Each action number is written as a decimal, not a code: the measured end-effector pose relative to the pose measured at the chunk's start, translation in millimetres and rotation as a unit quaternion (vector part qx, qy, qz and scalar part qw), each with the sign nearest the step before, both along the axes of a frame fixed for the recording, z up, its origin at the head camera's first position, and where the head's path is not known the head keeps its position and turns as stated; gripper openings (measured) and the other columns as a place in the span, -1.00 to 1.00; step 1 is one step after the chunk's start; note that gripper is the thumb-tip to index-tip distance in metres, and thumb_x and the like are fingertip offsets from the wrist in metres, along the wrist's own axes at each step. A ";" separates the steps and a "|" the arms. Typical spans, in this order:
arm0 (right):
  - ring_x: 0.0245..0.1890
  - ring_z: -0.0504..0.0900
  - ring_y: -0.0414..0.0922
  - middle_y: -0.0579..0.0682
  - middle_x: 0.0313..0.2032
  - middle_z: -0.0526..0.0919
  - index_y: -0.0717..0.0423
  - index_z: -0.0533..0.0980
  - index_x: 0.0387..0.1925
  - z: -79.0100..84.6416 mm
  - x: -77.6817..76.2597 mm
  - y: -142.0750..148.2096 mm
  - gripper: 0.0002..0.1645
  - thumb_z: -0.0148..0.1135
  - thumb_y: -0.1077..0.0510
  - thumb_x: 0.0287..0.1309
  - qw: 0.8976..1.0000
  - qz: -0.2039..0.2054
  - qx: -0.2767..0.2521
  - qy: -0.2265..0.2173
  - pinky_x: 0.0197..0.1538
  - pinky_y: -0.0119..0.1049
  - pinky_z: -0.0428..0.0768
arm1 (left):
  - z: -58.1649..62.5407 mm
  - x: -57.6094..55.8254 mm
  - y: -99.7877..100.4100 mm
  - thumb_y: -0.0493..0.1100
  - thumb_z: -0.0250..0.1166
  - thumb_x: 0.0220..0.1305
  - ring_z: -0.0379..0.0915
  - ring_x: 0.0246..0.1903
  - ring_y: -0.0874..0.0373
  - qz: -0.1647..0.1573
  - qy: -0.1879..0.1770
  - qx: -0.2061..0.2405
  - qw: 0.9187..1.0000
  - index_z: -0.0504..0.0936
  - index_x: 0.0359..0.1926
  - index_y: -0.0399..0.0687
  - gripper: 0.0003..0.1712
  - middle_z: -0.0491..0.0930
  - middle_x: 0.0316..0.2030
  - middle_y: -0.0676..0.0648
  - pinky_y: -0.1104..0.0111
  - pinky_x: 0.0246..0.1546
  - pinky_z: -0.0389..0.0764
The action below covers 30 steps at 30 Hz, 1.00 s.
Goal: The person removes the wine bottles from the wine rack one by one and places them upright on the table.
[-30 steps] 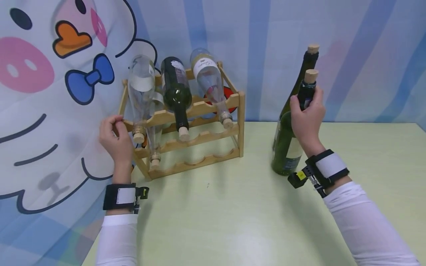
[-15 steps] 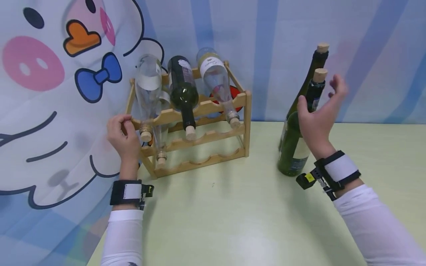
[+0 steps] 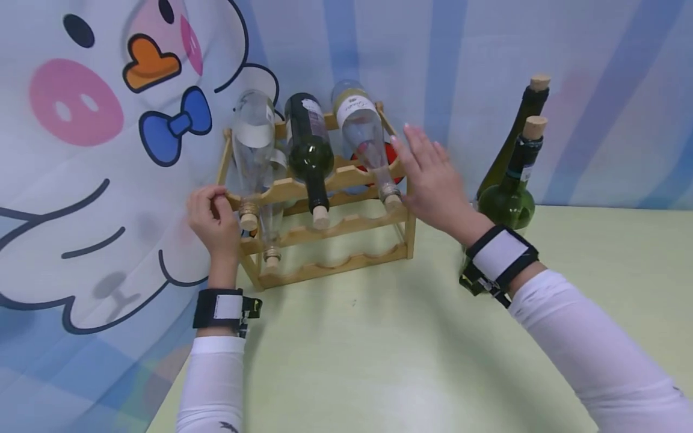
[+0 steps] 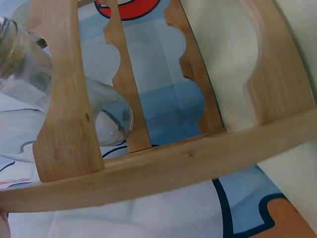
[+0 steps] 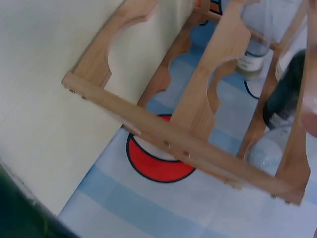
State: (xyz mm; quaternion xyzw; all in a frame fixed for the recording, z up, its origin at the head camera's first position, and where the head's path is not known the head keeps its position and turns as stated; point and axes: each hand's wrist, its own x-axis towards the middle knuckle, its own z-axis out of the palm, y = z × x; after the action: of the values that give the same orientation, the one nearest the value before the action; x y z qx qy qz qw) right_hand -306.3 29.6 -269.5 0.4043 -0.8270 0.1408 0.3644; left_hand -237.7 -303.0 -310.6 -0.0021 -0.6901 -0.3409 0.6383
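Observation:
A wooden wine rack (image 3: 354, 258) stands at the centre-left of the head view. My left hand (image 3: 213, 225) pinches its left front top corner, thumb and fingers curled. My right hand (image 3: 433, 183), fingers extended, is at the rack's right front top corner, beside the neck of a clear bottle (image 3: 370, 141). On the top tier lie that bottle, a dark green bottle (image 3: 311, 144) and another clear bottle (image 3: 253, 135), corks toward me. One more clear bottle (image 3: 272, 225) lies a tier lower. The rack's side rail (image 4: 163, 171) fills the left wrist view.
Two corked green bottles stand upright on the table (image 3: 352, 361) at the right: a front one (image 3: 509, 204) and a rear one (image 3: 503, 156). My right forearm passes just in front of them. A cartoon-printed cloth (image 3: 130, 240) hangs close behind and left of the rack.
My right hand has let go of the front green bottle's neck, opened, and moved left to the rack's right corner. The left hand keeps its hold; the view has shifted slightly.

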 end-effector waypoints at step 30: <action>0.08 0.44 0.07 0.19 -0.01 0.53 0.21 0.54 -0.20 -13.5 83.8 -10.3 -0.60 0.33 0.11 -0.12 0.974 0.179 -0.118 0.073 0.10 -0.05 0.39 | 11.6 21.2 4.0 -0.35 -0.01 0.16 0.40 -0.22 0.03 -0.032 -0.099 0.001 0.995 0.53 -0.32 -0.39 -0.79 0.55 -0.26 -0.25 0.53 -0.17 0.32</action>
State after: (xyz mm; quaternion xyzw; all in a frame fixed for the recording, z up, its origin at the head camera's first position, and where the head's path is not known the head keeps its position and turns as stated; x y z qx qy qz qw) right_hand -222.5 19.3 -283.1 0.5088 -0.6902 0.2706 0.4377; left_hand -216.5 -299.0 -299.1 0.0104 -0.7492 -0.3608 0.5553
